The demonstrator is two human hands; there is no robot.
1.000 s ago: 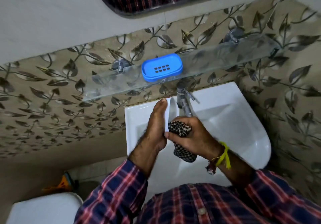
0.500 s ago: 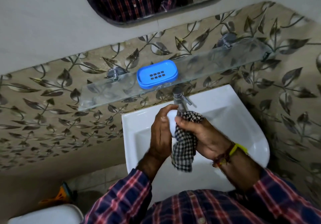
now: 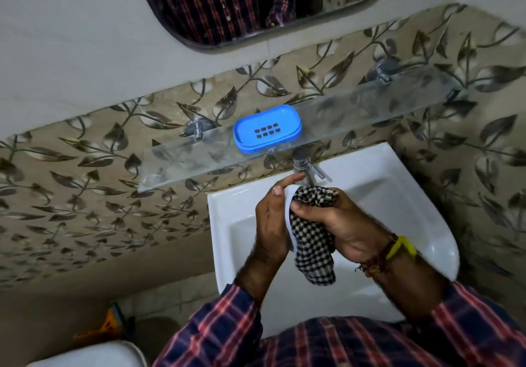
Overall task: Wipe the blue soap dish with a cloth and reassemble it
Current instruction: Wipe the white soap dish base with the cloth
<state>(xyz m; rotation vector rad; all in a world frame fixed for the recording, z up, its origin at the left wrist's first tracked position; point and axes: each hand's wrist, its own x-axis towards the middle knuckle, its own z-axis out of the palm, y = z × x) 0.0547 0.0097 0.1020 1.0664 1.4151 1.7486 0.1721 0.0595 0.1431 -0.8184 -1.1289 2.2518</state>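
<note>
The blue soap dish point(image 3: 267, 132), with dark drain slots in its tray, sits on the glass shelf point(image 3: 355, 110) above the tap. Over the basin, my left hand point(image 3: 270, 224) holds a thin white curved piece point(image 3: 287, 213) upright, fingers curled over its top edge. What this piece is cannot be told. My right hand point(image 3: 344, 224) grips a black-and-white checked cloth point(image 3: 313, 244) and presses it against the inner side of the white piece. The cloth's loose end hangs down below my hands.
A white wash basin point(image 3: 398, 196) lies under my hands, with a chrome tap point(image 3: 306, 167) just behind them. A mirror point(image 3: 256, 2) hangs above the shelf. A white toilet lid point(image 3: 85, 355) and an orange object point(image 3: 108, 324) are at lower left.
My left fingers have curled over the top of the white piece. My right hand has brought the cloth up against it and spread it out. The blue dish has not moved.
</note>
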